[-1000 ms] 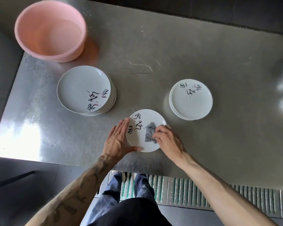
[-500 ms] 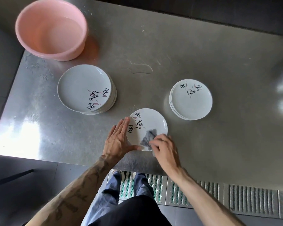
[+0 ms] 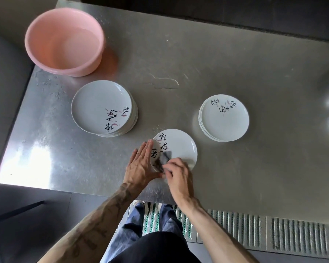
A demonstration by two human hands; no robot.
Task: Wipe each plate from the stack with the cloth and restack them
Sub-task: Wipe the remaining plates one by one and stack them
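Observation:
A single white plate [image 3: 180,147] with black calligraphy lies on the steel table near its front edge. My left hand [image 3: 141,166] rests flat with straight fingers against the plate's left rim. My right hand [image 3: 177,174] grips a small grey cloth [image 3: 164,158] and presses it on the plate's near left part. A taller stack of like plates [image 3: 101,107] stands to the left. A lower stack [image 3: 224,118] stands to the right.
A pink basin [image 3: 65,40] holding water sits at the table's far left corner. A small puddle [image 3: 163,83] lies mid-table. The steel table [image 3: 254,73] drops off at the front edge, with a floor grating [image 3: 254,228] below.
My right hand has dragged the cloth from the plate's middle toward its near left edge, next to my left thumb. My left hand has stayed against the rim.

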